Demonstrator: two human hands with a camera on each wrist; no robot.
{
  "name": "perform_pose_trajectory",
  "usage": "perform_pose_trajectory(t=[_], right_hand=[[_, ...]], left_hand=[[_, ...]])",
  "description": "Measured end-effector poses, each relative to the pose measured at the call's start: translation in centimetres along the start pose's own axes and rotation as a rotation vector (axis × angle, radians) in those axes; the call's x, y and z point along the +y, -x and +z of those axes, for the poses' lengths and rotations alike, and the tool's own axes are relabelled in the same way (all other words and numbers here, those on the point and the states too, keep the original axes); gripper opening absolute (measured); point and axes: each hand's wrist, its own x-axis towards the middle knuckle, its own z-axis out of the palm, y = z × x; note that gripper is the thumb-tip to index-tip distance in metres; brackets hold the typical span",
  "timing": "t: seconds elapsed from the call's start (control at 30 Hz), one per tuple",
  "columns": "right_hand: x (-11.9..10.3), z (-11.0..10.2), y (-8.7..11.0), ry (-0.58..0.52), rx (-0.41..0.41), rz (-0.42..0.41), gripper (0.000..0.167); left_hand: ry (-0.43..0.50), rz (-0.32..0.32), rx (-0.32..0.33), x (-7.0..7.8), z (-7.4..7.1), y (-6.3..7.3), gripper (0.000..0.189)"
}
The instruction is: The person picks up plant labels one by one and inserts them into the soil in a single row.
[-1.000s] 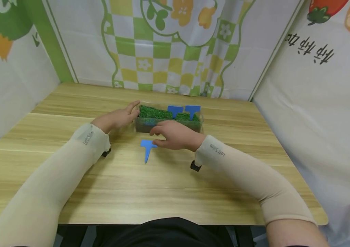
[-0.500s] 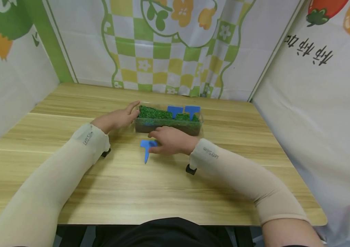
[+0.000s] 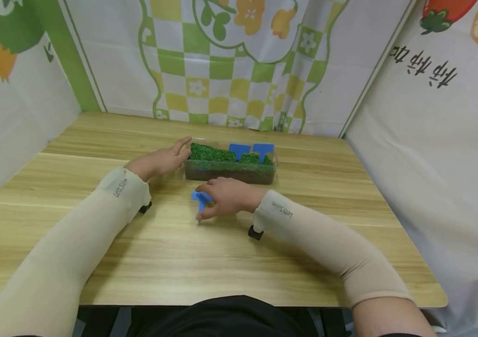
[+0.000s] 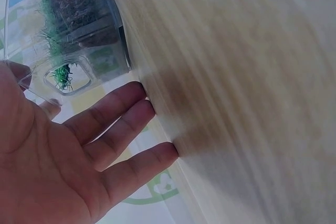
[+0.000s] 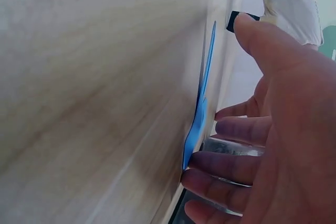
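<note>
1. A blue T-shaped tag (image 3: 202, 201) is lying on the wooden table (image 3: 222, 262), between the clear container (image 3: 230, 174) and the person.
2. It is showing a bright, even blue, its wide crossbar facing the container and its stem tapering to a point toward the person.
3. Seen nearly edge-on in the right wrist view, it is looking thin as a blade, slender at the tip and broadening toward the bar, with a dark shadow line running alongside.
4. The right hand (image 3: 232, 195) is extending over it, fingers and thumb spread rather than closed; in the head view they are hiding parts of the bar and stem. Fingertips are meeting the bar's end in the right wrist view, without pinching it; whether they are pressing, I cannot tell.
5. The left hand (image 3: 160, 161) is resting at the container's left end, fingers extended.
6. Two similar blue tags (image 3: 239, 150) are standing bar-up among green grass (image 3: 211, 153) inside the container, above dark soil.
</note>
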Motion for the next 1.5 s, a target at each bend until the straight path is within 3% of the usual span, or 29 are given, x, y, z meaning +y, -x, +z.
perform_pose_trajectory(t=[0.4,0.8,1.2,1.5], right_hand=[[-1.0,0.2,0.2,0.142,0.008,0.015,0.087],[-1.2,0.4,0.1,0.193,0.011,0.021,0.082],[-0.2,0.0,0.0,0.028,-0.001,0.027,0.077],[0.8,-0.6,-0.3,-0.006,-0.064,-0.003,0.083]], left_hand=[[0.006,-0.002,-0.005,-0.2,0.0,-0.3,0.06],[-0.002,0.007,-0.001,-0.1,0.1,-0.3,0.063],[0.006,0.003,-0.011,-0.1,0.0,-0.2,0.063],[-0.011,-0.005,-0.002,0.0,-0.1,-0.1,0.062]])
